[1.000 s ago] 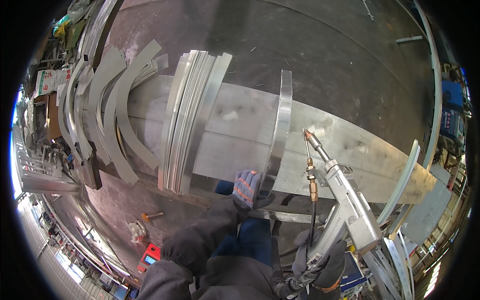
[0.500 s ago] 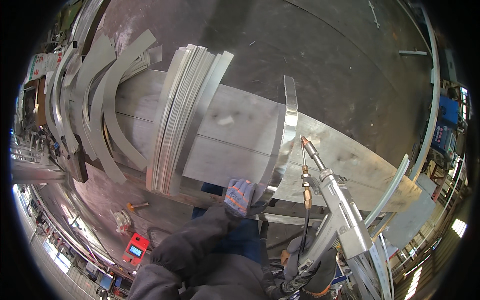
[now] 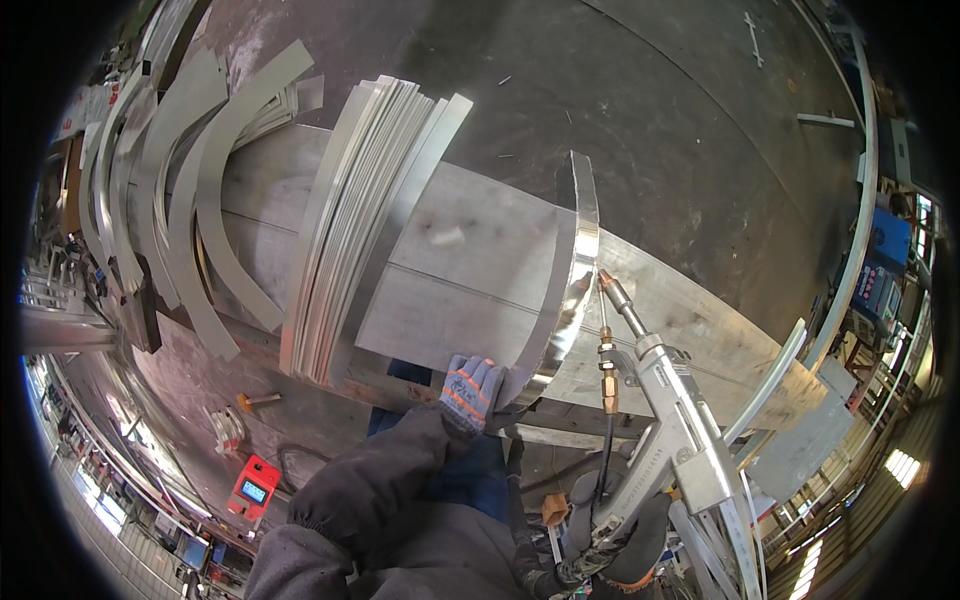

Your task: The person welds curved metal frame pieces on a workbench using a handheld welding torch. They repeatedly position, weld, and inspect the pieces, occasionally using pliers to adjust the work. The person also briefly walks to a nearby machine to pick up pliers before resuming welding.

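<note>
My left hand (image 3: 470, 390), in a grey glove with orange stripes, is closed at the near end of a curved metal strip (image 3: 577, 285). Its fingers press together there, and the exact grip is partly hidden. The strip stands on edge along a curved flat piece on the bench. My right hand (image 3: 630, 545), partly hidden in a dark glove, is wrapped round the handle of a welding gun (image 3: 680, 415). The gun's copper nozzle (image 3: 613, 287) and thin wire guide point at the strip's right side, at or very near its lower edge.
Left of the strip lies a stack of curved metal strips (image 3: 365, 220), with more curved pieces (image 3: 215, 200) beyond. A metal plate (image 3: 455, 290) lies beneath. Another strip (image 3: 770, 380) stands at the right. A red device with a screen (image 3: 254, 487) and a hammer (image 3: 258, 400) sit lower left.
The gun's nozzle has come slightly closer to the curved strip. My left hand stays at the strip's near end, and the whole view has shifted a little.
</note>
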A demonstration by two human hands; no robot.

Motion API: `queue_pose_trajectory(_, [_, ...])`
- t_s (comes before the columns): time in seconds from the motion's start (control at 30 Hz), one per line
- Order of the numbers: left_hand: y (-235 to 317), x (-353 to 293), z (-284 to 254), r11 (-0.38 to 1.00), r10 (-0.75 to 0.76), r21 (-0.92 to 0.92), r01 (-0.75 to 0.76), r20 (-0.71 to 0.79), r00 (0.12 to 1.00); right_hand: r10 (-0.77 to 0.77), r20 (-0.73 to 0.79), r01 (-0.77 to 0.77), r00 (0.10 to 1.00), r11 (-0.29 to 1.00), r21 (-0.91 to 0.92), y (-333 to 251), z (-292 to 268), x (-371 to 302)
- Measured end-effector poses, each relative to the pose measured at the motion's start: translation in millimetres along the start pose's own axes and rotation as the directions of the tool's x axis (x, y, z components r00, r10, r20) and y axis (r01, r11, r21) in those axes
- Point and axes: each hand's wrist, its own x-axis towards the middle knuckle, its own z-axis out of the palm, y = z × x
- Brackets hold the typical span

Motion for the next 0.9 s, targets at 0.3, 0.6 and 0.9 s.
queue_pose_trajectory(0.3, [3,3,-3,1.0,0.009,0.004,-0.009,-0.028,1.0,0.012,-0.001,-0.012,1.0,0.999,-0.04,3,-2,1])
queue_pose_trajectory(0.6, [4,4,-1,1.0,0.002,-0.006,-0.003,-0.068,0.998,0.053,0.081,-0.059,0.995,0.996,0.074,4,-10,1])
queue_pose_trajectory(0.9, [0,5,-2,1.0,0.022,0.0,-0.022,-0.061,0.998,0.046,-0.012,-0.046,0.999,0.999,0.003,9,-12,-4])
